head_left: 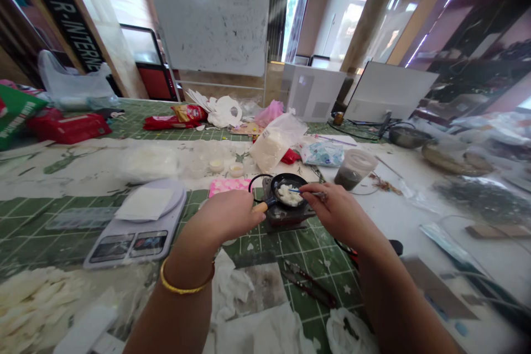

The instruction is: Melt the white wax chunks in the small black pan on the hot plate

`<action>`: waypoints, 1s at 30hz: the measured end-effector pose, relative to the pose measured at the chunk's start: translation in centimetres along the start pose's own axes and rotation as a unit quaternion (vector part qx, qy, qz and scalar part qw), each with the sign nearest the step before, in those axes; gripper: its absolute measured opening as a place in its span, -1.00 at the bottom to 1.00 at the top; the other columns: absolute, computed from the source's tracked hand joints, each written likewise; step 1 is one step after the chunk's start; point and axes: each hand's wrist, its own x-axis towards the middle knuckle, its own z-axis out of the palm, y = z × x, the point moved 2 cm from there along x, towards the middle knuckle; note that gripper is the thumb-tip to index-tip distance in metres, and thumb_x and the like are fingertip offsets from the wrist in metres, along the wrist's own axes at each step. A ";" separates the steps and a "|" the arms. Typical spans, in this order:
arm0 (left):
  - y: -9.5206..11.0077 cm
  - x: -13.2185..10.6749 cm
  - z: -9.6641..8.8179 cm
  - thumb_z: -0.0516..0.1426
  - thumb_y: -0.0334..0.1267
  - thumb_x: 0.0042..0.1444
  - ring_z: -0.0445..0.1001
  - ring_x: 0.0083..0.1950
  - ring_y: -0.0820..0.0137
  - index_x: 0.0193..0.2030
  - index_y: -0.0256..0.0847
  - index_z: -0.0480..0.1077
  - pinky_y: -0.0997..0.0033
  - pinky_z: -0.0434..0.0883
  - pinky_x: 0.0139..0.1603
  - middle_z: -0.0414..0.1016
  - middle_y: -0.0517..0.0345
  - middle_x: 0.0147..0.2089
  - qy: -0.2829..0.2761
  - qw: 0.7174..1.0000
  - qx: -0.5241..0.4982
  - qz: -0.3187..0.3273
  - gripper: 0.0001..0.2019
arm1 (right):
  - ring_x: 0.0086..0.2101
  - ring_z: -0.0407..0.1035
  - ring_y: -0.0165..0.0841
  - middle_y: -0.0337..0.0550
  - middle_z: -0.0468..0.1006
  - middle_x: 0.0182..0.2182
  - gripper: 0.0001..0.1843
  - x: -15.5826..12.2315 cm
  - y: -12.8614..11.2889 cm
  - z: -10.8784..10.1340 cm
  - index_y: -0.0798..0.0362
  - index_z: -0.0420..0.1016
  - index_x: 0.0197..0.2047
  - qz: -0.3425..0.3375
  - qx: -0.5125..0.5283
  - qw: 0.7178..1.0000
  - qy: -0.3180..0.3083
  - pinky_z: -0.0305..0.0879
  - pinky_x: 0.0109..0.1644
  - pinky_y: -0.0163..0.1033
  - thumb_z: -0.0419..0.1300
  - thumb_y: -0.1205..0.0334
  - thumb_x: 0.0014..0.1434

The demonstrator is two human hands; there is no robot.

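A tiny black frying pan (299, 183) sits on a small dark burner (287, 217) in the middle of the table. White lumps (289, 194) lie in the pan. My left hand (226, 215) is closed on the pan's wooden handle (260, 207). A gold bangle circles that wrist. My right hand (336, 211) pinches a thin metal tool (307, 193) whose tip reaches into the white lumps.
A white kitchen scale (136, 227) stands to the left on the green cutting mat (37, 221). A lidded cup of dark stuff (354, 168), a bag of white flakes (274, 144), crumpled tissues (236, 287), tweezers (311, 285) and a whiteboard (209, 25) surround the work spot.
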 end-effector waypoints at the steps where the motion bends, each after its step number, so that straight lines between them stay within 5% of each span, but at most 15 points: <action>1: 0.0 0.0 0.0 -0.20 0.14 0.01 0.32 -0.57 0.37 -0.50 -0.24 0.36 0.43 0.07 -0.61 0.44 0.02 -0.49 0.000 1.000 0.001 0.001 -0.48 | -0.32 0.34 -0.34 -0.17 0.51 -0.38 -0.68 0.0 0.0 0.0 -0.03 0.46 -0.18 -0.003 -0.004 1.000 -0.003 0.15 -0.23 -0.26 -0.08 0.13 0.17; 5: -0.1 0.0 0.1 -0.19 0.12 0.00 0.28 -0.59 0.41 -0.53 -0.22 0.33 0.44 0.05 -0.61 0.44 0.04 -0.49 -0.003 1.000 0.003 -0.001 -0.51 | -0.32 0.35 -0.34 -0.16 0.52 -0.36 -0.67 -0.2 0.4 -0.6 0.01 0.45 -0.20 0.011 -0.017 0.999 0.050 0.13 -0.24 -0.26 -0.10 0.13 0.18; 17: -0.1 0.1 0.0 -0.21 0.13 0.00 0.28 -0.57 0.41 -0.49 -0.23 0.36 0.43 0.07 -0.58 0.44 0.02 -0.47 -0.002 1.000 0.007 0.001 -0.48 | -0.35 0.36 -0.35 -0.20 0.52 -0.43 -0.70 -0.5 0.1 -1.0 0.00 0.44 -0.29 0.006 0.000 1.000 0.013 0.10 -0.26 -0.27 -0.10 0.15 0.18; 22: -0.1 0.1 0.1 -0.21 0.12 0.01 0.30 -0.56 0.40 -0.46 -0.24 0.38 0.44 0.09 -0.57 0.46 0.01 -0.45 -0.003 1.000 0.008 0.002 -0.47 | -0.33 0.35 -0.37 -0.22 0.52 -0.36 -0.72 -0.2 0.1 -0.6 -0.01 0.43 -0.22 0.020 0.030 0.998 0.059 0.12 -0.25 -0.30 -0.07 0.14 0.17; 27: 0.0 0.1 0.0 -0.19 0.10 0.01 0.31 -0.55 0.39 -0.45 -0.23 0.38 0.44 0.09 -0.57 0.45 0.02 -0.44 -0.012 1.000 0.005 0.001 -0.50 | -0.31 0.34 -0.33 -0.18 0.51 -0.39 -0.70 -0.1 0.0 -0.4 0.00 0.45 -0.22 0.010 0.002 1.000 0.003 0.12 -0.22 -0.25 -0.07 0.14 0.17; 30: 0.1 0.0 -0.1 -0.20 0.10 0.01 0.31 -0.55 0.37 -0.45 -0.23 0.38 0.42 0.10 -0.57 0.45 0.01 -0.45 -0.013 1.000 0.005 0.000 -0.50 | -0.29 0.34 -0.36 -0.19 0.51 -0.33 -0.70 -0.3 -0.1 -0.7 -0.01 0.43 -0.20 0.012 0.029 0.999 0.038 0.13 -0.20 -0.27 -0.08 0.12 0.17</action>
